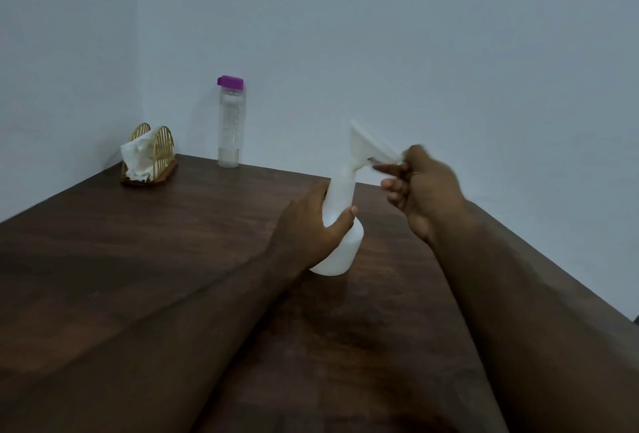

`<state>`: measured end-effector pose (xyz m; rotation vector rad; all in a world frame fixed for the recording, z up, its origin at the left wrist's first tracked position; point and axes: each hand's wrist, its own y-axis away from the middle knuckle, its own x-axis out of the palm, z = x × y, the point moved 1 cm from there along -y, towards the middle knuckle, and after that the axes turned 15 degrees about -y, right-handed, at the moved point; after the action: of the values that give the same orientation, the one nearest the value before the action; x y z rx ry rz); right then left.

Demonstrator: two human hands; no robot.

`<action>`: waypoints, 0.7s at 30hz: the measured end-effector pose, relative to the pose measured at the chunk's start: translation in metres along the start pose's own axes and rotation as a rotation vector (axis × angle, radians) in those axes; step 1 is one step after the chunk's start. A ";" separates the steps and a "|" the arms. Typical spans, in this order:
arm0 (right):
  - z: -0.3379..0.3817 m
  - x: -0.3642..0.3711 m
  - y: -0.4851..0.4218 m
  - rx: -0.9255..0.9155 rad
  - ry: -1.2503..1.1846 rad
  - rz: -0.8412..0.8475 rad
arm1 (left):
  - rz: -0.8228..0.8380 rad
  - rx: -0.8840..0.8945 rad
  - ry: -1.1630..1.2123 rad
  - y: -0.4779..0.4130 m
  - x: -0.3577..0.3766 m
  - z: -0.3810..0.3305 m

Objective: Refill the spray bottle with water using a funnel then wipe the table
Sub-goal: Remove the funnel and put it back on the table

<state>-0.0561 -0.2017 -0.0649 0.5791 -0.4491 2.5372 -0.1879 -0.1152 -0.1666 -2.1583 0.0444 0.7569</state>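
A white spray bottle (340, 246) stands on the dark wooden table (173, 242), near its middle, without its spray head. My left hand (307, 228) grips the bottle's body from the left. A white funnel (366, 151) sits tilted in the bottle's neck. My right hand (422, 187) pinches the funnel's rim on its right side; this hand is blurred. A clear water bottle (229, 128) with a purple cap stands at the table's far edge against the wall, almost empty.
A gold wire napkin holder (150, 156) with white tissues stands in the far left corner. Pale walls close the table at the back and left. The table's right edge runs diagonally past my right forearm.
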 end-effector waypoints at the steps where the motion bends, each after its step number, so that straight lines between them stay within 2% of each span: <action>1: 0.000 0.000 0.001 0.001 0.015 0.003 | 0.000 0.003 0.000 0.000 0.000 0.000; 4: 0.003 0.003 0.003 -0.046 0.024 0.031 | 0.006 -0.001 0.004 -0.001 -0.001 -0.001; 7: 0.008 0.007 0.006 -0.069 0.160 0.062 | 0.017 0.006 0.010 0.000 -0.001 -0.001; 11: 0.027 0.010 0.003 -0.159 0.019 0.063 | 0.002 -0.015 -0.010 0.001 0.002 0.002; 14: 0.022 0.007 0.002 -0.081 -0.046 0.054 | 0.001 0.001 -0.013 -0.001 0.001 0.001; 17: 0.006 -0.001 0.002 0.038 0.010 -0.009 | -0.013 0.010 -0.014 -0.001 0.000 -0.001; 21: 0.010 0.000 -0.002 0.021 -0.200 -0.002 | -0.017 -0.010 -0.019 -0.001 -0.001 0.001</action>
<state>-0.0515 -0.2042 -0.0559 0.8453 -0.4912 2.4952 -0.1888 -0.1138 -0.1661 -2.1580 0.0119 0.7691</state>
